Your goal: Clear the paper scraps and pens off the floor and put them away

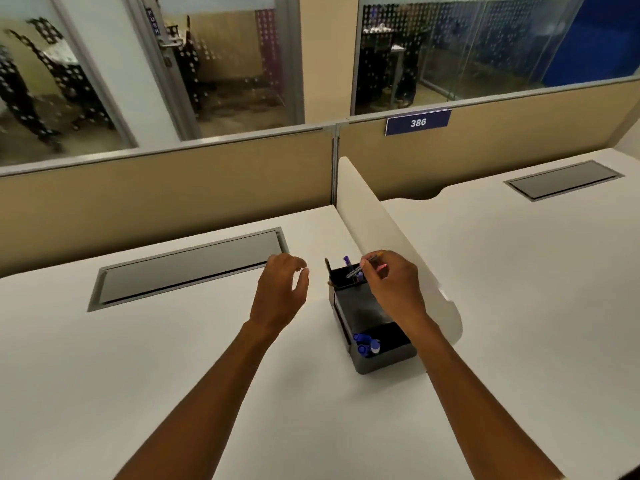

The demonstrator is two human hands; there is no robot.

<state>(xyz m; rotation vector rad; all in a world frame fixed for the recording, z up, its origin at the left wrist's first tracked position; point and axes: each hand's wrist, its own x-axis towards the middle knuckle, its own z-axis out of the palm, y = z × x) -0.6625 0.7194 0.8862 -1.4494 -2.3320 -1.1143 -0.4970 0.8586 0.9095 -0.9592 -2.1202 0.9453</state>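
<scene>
A white desk [173,358] ran along tan cubicle partitions [166,188]. On it stood a black organiser [372,317], blue pens [366,342] in its near compartment. My left hand [280,292] hovered beside it, fingers loosely spread and empty. My right hand [391,282] pinched a thin pen [365,266] over the far compartment.

There is one view only, from a wide-angle camera on the person's head. It looks forward and down over a white desk [173,341] from the near edge, both forearms reaching in from the bottom of the frame. The near desk surface fills the lower half at close range; a black organizer [367,317] sits about mid-frame beside the low divider [381,223]. The far partition [207,188] crosses the middle, with glass walls beyond at the top. Straight lines bow toward the frame's edges.
</scene>
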